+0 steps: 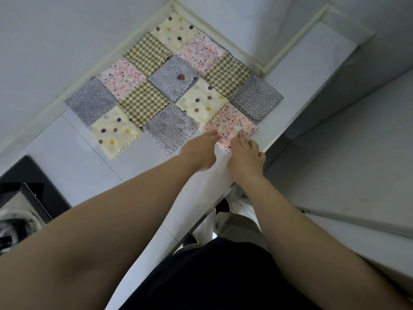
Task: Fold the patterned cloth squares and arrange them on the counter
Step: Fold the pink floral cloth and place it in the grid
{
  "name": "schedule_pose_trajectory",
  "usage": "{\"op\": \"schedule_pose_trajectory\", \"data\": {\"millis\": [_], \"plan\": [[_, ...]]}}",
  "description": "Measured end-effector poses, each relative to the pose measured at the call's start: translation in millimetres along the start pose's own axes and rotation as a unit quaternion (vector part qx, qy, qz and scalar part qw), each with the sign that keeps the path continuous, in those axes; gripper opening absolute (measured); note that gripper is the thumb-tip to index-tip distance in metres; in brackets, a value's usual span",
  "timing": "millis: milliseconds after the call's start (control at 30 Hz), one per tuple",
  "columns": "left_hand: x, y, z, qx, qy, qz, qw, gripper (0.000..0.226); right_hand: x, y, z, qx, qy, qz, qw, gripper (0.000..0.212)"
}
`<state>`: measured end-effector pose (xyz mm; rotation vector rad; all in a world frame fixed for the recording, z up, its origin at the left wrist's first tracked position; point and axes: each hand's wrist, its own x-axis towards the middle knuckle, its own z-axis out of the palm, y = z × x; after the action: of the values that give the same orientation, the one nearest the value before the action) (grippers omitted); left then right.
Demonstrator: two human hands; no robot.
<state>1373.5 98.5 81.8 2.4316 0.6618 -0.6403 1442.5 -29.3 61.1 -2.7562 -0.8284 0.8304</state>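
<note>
Placement step under way, I judge. Pink speckled cloth square (232, 124) lies on the white counter (73, 153), at the four o'clock corner of the grid of patterned cloth squares (165, 83). Left hand (197, 151) presses straight fingers on its eight o'clock edge, apparently aligning it. Right hand (244, 158) bends fingers onto its six o'clock corner; I cannot confirm a pinch.

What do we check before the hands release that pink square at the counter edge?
1. Left hand fingertips touching the pink square: ok.
2. Right hand grip on its near corner: cannot tell, the fingers hide it.
3. Pink square wholly on the counter: cannot tell, near corner covered.
4. Pink square butts the cream dotted square: ok.
5. Centre grey square free of strays: not ok, a reddish blob sits on it.
</note>
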Motion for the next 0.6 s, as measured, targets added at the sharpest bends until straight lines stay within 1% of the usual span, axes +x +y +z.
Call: {"op": "schedule_pose_trajectory", "data": {"millis": [267,433,500,600], "plan": [[-12.8,-0.9,0.2,-0.036,-0.020,0.009,0.999,0.084,-2.2,2.7,3.7,-0.005,0.004,0.020,1.000,0.067],[-25.4,-1.5,5.8,-0.058,-0.020,-0.009,0.998,0.082,-5.1,-3.7,2.0,-0.012,-0.008,0.026,1.000,0.066],[-30.8,-3.0,6.5,-0.072,-0.006,-0.015,0.997,0.081,-7.1,-5.9,1.8,-0.008,-0.006,0.025,1.000,0.065],[-40.6,-7.9,8.2,-0.094,0.037,-0.034,0.994,0.071,-11.3,-8.5,0.8,0.025,0.025,0.023,0.999,0.059]]}}
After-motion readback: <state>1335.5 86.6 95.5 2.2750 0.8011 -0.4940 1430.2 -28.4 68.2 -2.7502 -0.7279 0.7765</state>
